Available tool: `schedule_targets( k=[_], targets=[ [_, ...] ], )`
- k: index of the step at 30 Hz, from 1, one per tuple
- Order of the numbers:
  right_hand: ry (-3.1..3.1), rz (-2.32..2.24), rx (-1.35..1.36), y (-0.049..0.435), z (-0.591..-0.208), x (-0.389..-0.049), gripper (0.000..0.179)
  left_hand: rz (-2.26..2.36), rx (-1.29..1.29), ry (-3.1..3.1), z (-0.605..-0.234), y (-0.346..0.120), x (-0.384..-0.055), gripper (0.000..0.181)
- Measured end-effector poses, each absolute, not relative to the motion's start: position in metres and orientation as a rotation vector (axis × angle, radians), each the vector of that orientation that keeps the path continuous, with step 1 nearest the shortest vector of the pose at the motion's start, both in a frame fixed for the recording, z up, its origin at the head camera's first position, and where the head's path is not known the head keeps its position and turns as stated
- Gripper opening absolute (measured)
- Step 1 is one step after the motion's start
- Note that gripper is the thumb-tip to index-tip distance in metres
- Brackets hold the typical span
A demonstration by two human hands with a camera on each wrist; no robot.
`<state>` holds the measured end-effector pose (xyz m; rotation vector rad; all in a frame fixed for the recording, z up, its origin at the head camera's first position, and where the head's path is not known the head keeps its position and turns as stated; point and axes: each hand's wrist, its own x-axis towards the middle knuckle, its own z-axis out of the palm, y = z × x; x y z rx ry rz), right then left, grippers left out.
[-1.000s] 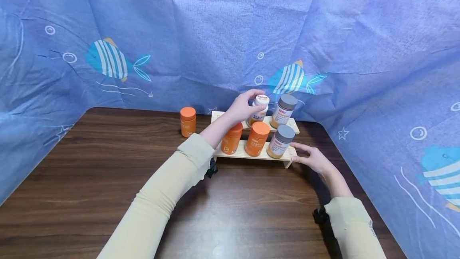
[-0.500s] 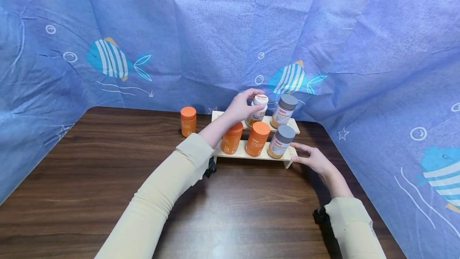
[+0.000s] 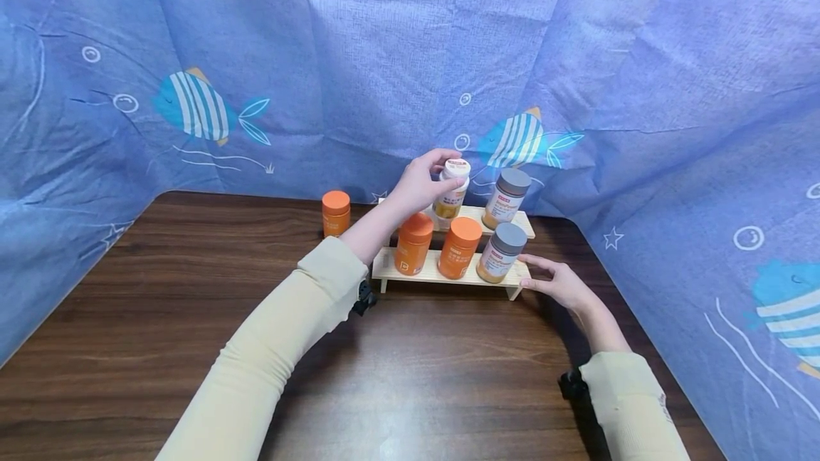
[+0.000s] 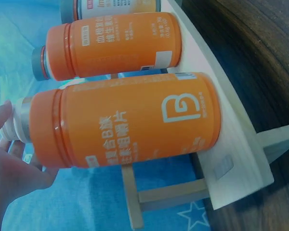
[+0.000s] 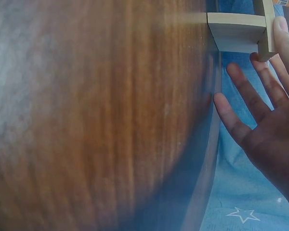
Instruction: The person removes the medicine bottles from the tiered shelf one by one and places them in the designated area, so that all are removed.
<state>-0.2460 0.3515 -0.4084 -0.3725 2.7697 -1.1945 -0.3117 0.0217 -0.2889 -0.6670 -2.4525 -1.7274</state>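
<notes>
The white-capped bottle, white above, amber below, contents hidden, is upright at the upper tier of the wooden rack; the left hand grips its top. Beside it stands a gray-lidded jar. Two orange jars and a second gray-lidded jar line the lower tier, its end pinched by the right hand. Another orange jar stands on the dark table, before blue cloth.

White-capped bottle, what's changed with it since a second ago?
The left hand, still gripping the white-capped bottle, has moved it left and slightly up in the head view. The right hand stays at the right end of the wooden rack; the orange jars and grey-lidded jars look unmoved.
</notes>
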Motion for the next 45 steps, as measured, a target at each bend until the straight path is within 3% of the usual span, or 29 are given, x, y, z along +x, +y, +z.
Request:
schedule_targets(
  k=[17,30,45],
  targets=[
    [2.761,-1.186,-0.361,0.336,-0.387,-0.231,0.056,-1.734,-0.56,-2.426,-0.269,-0.014,-0.301,0.045],
    [2.777,-1.183,-0.374,0.358,-0.417,-0.253,0.059,-1.744,-0.53,-2.408,-0.263,-0.048,-0.292,0.046],
    [2.779,-1.169,-0.362,0.357,-0.417,-0.251,0.06,-1.733,-0.474,-2.417,-0.258,-0.09,-0.278,0.046]
  ],
)
